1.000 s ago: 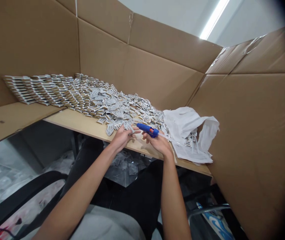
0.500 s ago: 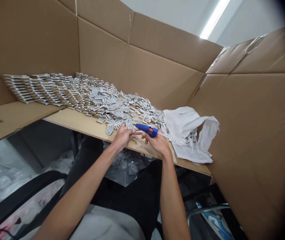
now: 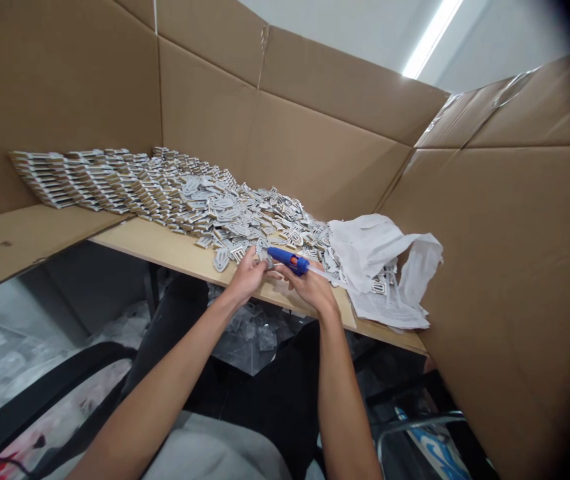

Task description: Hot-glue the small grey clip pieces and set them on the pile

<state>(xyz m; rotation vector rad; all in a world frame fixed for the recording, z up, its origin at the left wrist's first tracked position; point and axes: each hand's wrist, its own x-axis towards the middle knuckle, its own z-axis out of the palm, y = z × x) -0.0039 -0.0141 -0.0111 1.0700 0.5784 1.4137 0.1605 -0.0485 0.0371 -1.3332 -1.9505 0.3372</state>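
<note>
My right hand (image 3: 309, 287) grips a blue glue gun (image 3: 287, 260) with an orange trigger, its nozzle pointing left. My left hand (image 3: 245, 275) is closed on a small grey-white flat piece (image 3: 263, 252) held right at the nozzle. Both hands hover over the front edge of a wooden table (image 3: 165, 248). Behind them lies a loose heap of grey-white flat pieces (image 3: 249, 220), and further left the same pieces stand in neat overlapping rows (image 3: 95, 180).
A crumpled white bag (image 3: 385, 267) with some pieces inside lies on the table to the right. Tall cardboard walls (image 3: 315, 133) enclose the table at the back, left and right. Clear plastic bags (image 3: 249, 333) sit under the table. A black chair arm (image 3: 39, 393) is at lower left.
The glue gun and my right hand have shifted a little left, closing on the piece in my left hand. The nozzle now meets the piece.
</note>
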